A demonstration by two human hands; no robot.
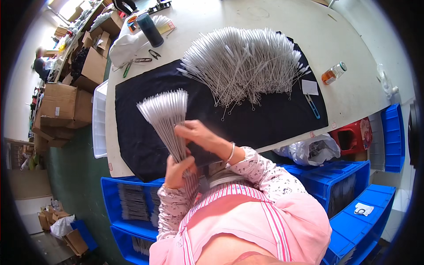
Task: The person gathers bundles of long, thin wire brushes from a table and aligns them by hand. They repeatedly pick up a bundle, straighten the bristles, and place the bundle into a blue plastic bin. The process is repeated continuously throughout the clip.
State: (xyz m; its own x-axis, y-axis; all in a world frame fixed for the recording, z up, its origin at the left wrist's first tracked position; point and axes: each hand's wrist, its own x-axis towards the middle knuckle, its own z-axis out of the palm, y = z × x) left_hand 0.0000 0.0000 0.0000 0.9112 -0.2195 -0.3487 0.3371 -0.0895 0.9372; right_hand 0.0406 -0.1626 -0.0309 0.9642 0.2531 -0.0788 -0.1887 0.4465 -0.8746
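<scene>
The left hand (179,170) is holding a bundle of white-bristled wire brushes (164,108) low down, its grip curling closed around the wire stems close to the person's front, while the bristled heads are fanning out up and away over the black cloth (137,152) that is covering part of the counter (304,20). The right hand (196,132) is reaching across to the right side of the bundle, its fingers bending against the stems just below the bristles; whether this grip is pinching some wires or only pressing on them, I cannot tell, as the far fingertips are hiding. Working well here is probably depending on the left grip staying snug yet not crushing, so that the thin stems are lining up rather than crossing. The right fingers are best working on bare wire, since pushing on the bristles would be risking bent or flattened tips. The heads are looking fairly level along the top edge, so light, even touches are likely serving better than hard squeezing. A large pile of similar brushes (243,62) is lying farther off, well apart from the hands.
</scene>
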